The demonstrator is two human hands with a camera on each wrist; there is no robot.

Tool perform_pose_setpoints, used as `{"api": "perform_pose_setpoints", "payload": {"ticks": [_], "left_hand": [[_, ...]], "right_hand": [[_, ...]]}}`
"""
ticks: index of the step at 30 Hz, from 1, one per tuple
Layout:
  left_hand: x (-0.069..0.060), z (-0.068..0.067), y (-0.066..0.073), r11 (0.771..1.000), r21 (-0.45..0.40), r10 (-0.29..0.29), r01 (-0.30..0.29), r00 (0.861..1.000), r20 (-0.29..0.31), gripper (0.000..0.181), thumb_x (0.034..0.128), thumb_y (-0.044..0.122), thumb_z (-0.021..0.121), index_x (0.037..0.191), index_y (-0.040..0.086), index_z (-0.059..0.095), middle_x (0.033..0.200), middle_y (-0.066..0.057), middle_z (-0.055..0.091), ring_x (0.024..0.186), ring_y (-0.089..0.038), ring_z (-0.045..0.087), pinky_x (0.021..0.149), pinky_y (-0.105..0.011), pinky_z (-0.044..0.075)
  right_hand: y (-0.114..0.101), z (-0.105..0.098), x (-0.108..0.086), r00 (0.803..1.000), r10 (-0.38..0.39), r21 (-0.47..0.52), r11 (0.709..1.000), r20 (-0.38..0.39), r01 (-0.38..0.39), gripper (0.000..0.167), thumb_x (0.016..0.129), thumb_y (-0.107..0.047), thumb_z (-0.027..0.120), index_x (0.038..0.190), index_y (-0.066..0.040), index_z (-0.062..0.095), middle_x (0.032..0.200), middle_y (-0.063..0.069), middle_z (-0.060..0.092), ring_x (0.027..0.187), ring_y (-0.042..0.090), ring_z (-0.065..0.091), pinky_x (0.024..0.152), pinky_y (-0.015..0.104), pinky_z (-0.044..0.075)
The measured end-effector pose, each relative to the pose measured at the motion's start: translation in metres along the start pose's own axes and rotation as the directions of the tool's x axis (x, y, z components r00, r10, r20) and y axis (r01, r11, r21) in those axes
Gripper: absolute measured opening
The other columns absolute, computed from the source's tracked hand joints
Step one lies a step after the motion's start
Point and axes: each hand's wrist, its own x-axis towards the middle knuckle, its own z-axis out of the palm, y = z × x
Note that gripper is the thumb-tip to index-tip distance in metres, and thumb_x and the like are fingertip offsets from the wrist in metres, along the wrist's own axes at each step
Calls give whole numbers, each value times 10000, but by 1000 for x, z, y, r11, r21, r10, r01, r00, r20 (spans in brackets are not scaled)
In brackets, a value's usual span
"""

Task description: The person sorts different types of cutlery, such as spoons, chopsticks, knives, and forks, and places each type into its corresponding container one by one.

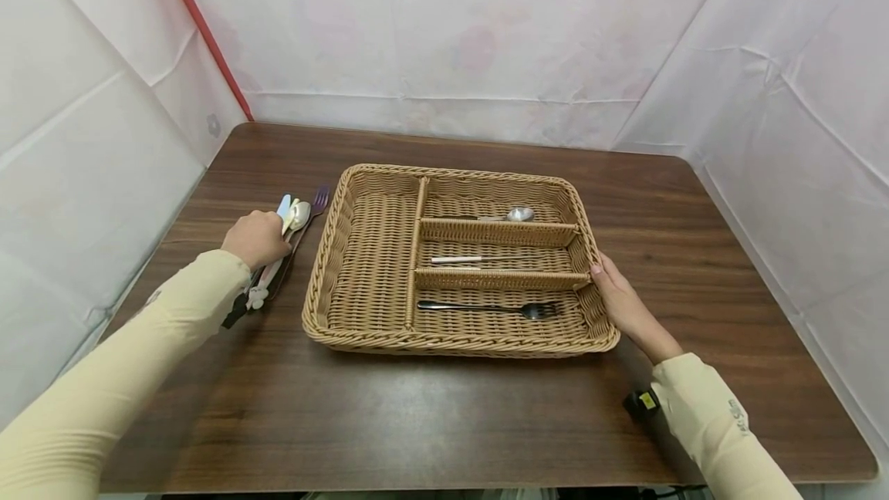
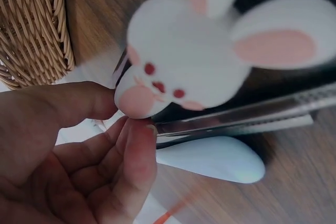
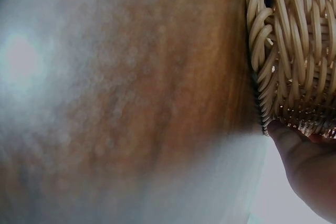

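Note:
My left hand [image 1: 255,239] is over a bunch of cutlery at the left of the table. Its thumb and fingertips pinch a utensil by its white rabbit-head end [image 2: 189,51]; the working end is hidden, so its kind cannot be told. Around it lie a silver spoon [image 1: 299,214], a purple-tined fork [image 1: 320,197] and a pale blue handle end [image 2: 220,158]. My right hand [image 1: 623,305] grips the right rim of a wicker cutlery basket [image 1: 461,343], thumb over the edge.
Inside the basket, a spoon [image 1: 519,214] lies in the back right compartment, white-ended chopsticks [image 1: 455,259] in the middle one, and a dark fork [image 1: 538,311] in the front one. The wooden table [image 1: 430,415] is bordered by white curtains [image 1: 444,45].

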Motion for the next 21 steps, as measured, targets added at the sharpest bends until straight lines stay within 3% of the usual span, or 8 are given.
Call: {"api": "perform_pose_setpoints", "payload": {"ticks": [13,21], "left_hand": [[-2,-6,0,999,-9,-37,38,999,27,290,765,182,665,628,77,431,600,-72,441,563,-255,462,463,-372,382],[-1,-2,-3,1000,23,8,-8,999,-35,286,742,164,671,619,86,426,594,-74,458,556,-276,470,448,-409,397]], "right_hand": [[1,0,0,1000,-20,24,1000,1,20,538,1058,-220,229,1484,67,67,1498,327,151,1372,425,151,1096,550,120],[1,-1,1,1000,-20,13,1000,0,20,540,1058,-219,227,1482,71,61,1503,325,135,1387,413,116,1103,545,99]]}}
